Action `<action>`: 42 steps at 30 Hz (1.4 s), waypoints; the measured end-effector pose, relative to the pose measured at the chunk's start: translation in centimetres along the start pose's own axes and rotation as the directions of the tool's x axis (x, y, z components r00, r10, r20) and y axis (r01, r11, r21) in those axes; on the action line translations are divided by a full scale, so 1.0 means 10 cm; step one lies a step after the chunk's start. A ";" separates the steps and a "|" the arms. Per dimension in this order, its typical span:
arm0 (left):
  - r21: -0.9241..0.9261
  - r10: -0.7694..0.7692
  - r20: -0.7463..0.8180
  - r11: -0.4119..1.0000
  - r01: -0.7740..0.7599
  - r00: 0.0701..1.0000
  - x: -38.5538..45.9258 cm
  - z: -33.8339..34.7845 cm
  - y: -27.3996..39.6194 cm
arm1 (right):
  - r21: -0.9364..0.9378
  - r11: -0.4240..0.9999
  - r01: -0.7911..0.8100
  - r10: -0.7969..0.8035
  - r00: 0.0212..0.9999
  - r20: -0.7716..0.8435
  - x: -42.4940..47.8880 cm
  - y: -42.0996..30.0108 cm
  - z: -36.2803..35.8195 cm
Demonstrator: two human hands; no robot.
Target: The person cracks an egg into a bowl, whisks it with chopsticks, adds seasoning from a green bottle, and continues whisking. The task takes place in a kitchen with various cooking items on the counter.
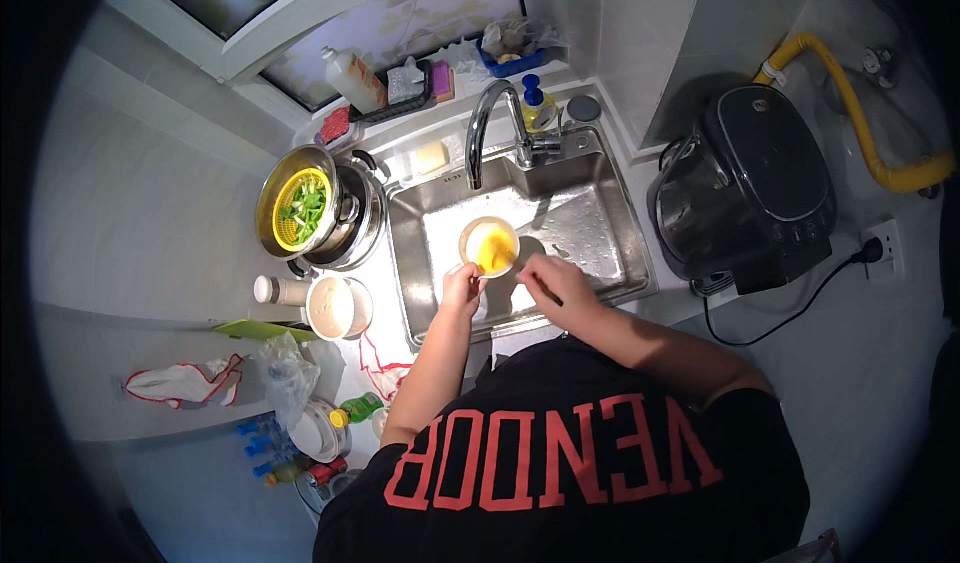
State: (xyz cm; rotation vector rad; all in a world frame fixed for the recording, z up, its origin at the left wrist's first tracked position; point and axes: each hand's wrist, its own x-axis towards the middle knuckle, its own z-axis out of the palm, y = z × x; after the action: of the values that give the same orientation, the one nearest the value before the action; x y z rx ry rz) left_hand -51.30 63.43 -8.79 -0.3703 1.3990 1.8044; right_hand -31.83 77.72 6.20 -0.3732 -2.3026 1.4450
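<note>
Over the stainless steel sink [615,218], my left hand [463,291] grips the rim of a small pale bowl [466,239]. Bright yellow liquid that looks like beaten egg [496,251] lies in it. My right hand [561,290] is closed around a thin utensil whose dark end shows below the fingers. Its other end points towards the bowl and is blurred, so I cannot tell whether it is chopsticks. The chrome faucet [475,132] arches above the basin, just behind the bowl.
Left of the sink, a steel bowl [264,210] holding a yellow basket of green vegetables [306,209] rests on pots [364,225]. Pale bowls [330,308] stand nearer. A dark countertop appliance [772,165] stands right. A dish soap bottle [538,109] is behind the faucet.
</note>
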 end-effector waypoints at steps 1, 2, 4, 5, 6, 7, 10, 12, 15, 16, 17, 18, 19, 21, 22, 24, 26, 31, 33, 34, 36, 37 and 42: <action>0.027 0.013 0.018 1.000 -0.014 1.000 -0.01 0.01 0.01 | -0.036 0.999 -0.007 0.006 1.000 -0.018 0.00 0.07 0.01; 0.055 0.027 0.036 0.998 -0.029 0.999 -0.02 0.02 0.02 | -0.071 0.997 -0.014 0.012 0.999 -0.035 0.01 0.11 0.02; 0.010 0.013 0.013 1.000 -0.013 1.000 -0.04 0.04 0.01 | -0.030 0.999 -0.031 0.030 0.999 -0.018 -0.02 0.04 0.04; -0.013 0.006 0.002 1.000 -0.006 1.000 -0.05 0.05 0.02 | -0.032 0.999 -0.024 0.022 0.998 -0.058 0.00 0.03 0.04; -0.006 0.004 0.010 1.000 -0.004 1.000 -0.04 0.04 0.01 | -0.027 0.999 -0.017 0.017 0.999 -0.028 0.00 0.02 0.03; 0.001 0.002 0.019 1.000 -0.002 1.000 -0.02 0.02 -0.01 | -0.022 1.000 -0.011 0.011 1.000 0.002 -0.01 0.00 0.02; -0.005 -0.001 0.052 1.000 0.001 0.999 0.02 -0.03 -0.04 | -0.032 0.999 0.000 -0.001 0.999 -0.045 0.04 0.02 0.00; -0.008 -0.001 0.085 1.000 0.002 0.996 0.06 -0.08 -0.05 | -0.043 0.999 0.033 -0.033 0.999 -0.006 0.03 0.10 0.02; 0.001 0.003 0.084 1.000 -0.003 0.996 0.08 -0.09 -0.05 | 0.011 1.000 -0.022 0.024 0.989 -0.149 0.03 0.19 0.06; 0.002 0.006 0.043 1.000 -0.006 0.999 0.03 -0.02 -0.04 | -0.028 0.999 0.029 -0.032 0.991 -0.132 0.04 0.19 0.04; 0.005 0.009 0.002 1.000 -0.009 1.000 0.01 0.02 -0.03 | 0.016 1.000 0.007 -0.005 0.994 -0.105 0.03 0.18 0.02; -0.007 0.000 0.021 1.000 0.001 1.000 0.04 -0.04 -0.05 | 0.065 0.998 -0.014 0.019 0.997 -0.073 0.02 0.12 0.03; -0.016 -0.008 0.043 1.000 0.009 0.999 0.11 -0.11 -0.08 | 0.112 0.993 -0.035 0.041 0.998 -0.045 0.02 0.10 0.03; -0.020 -0.015 0.056 1.000 0.017 0.998 0.17 -0.17 -0.11 | 0.077 0.995 -0.060 0.067 0.995 -0.079 0.03 0.17 0.04; -0.015 -0.015 0.046 1.000 0.016 0.999 0.17 -0.15 -0.12 | 0.091 0.991 -0.101 0.103 0.994 -0.025 0.02 0.17 0.02; 0.000 -0.010 0.040 1.000 0.010 0.999 0.17 -0.11 -0.11 | 0.087 0.992 -0.090 0.096 0.993 -0.062 0.02 0.13 -0.02; 0.019 -0.003 0.048 1.000 0.002 0.999 0.15 -0.06 -0.09 | -0.003 0.999 -0.035 0.035 0.997 -0.066 0.00 0.19 0.01; -0.023 0.010 0.011 1.000 -0.010 1.000 0.01 0.13 -0.05 | -0.070 0.997 0.037 -0.050 0.982 -0.182 0.04 0.16 0.03; -0.016 0.008 0.032 1.000 -0.008 0.999 0.03 0.10 -0.06 | -0.043 0.999 0.030 -0.034 0.994 -0.100 0.03 0.14 0.02; -0.012 0.003 0.046 1.000 -0.003 0.999 0.07 0.04 -0.08 | -0.022 0.999 0.026 -0.027 0.997 -0.075 0.02 0.11 0.01; -0.008 -0.002 0.054 1.000 0.003 0.999 0.08 0.02 -0.09 | -0.029 0.999 0.030 -0.032 0.997 -0.071 0.02 0.11 0.01; -0.008 -0.002 0.047 1.000 0.002 0.999 0.05 0.06 -0.08 | -0.058 0.998 0.038 -0.043 0.995 -0.091 0.03 0.16 0.02; -0.028 -0.022 0.017 0.999 0.023 1.000 0.03 0.08 -0.09 | -0.043 0.998 0.052 -0.056 0.994 -0.089 0.02 0.14 0.03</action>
State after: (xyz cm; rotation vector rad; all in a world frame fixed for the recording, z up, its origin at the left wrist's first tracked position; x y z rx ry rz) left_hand -50.67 64.35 -9.32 -0.3829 1.3543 1.8062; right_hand -32.13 78.14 4.80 -0.3772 -2.2557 1.3300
